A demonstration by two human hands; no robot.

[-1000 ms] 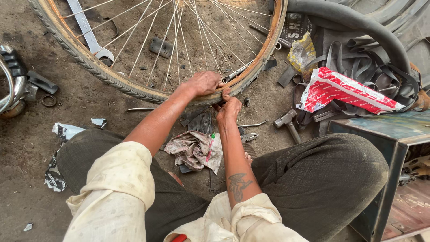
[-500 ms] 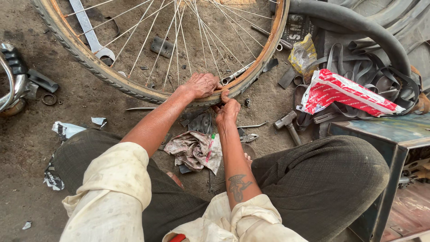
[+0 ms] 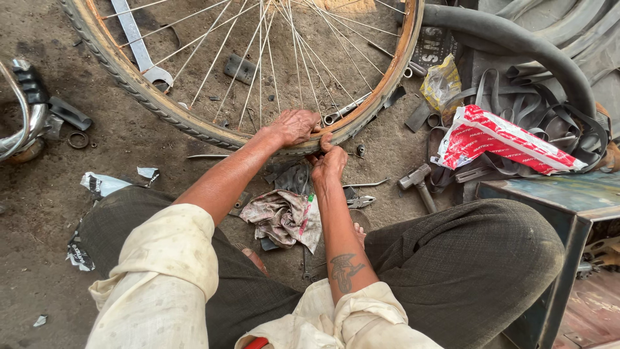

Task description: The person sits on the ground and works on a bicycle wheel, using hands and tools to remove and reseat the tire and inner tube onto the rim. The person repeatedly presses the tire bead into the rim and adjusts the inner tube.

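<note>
The bicycle wheel (image 3: pixel 194 123) is lying on the dirt floor (image 3: pixel 39 213) in front of the seated person, and it is worked at its near edge. The left hand (image 3: pixel 294 126) is closed on the rusty rim (image 3: pixel 387 77) and the tyre (image 3: pixel 123 71) at that point; the right hand (image 3: pixel 328 165), just below the rim, is pressed against the tyre with the thumb pushed up to the edge. The tyre is seen sitting on the rim along the whole left arc, while on the right arc bare rust is shown; how much is already seated there cannot be judged. A black inner tube (image 3: pixel 516 42) is lying apart, to the right of the wheel, so some work seems to be left. A spanner (image 3: pixel 139 39) is seen inside the wheel, a crumpled rag (image 3: pixel 281 216) and a hammer (image 3: pixel 418 184) below the rim. Compared with the earlier frames, both hands are kept at the same place on the rim, and nothing around the wheel is moved.
</note>
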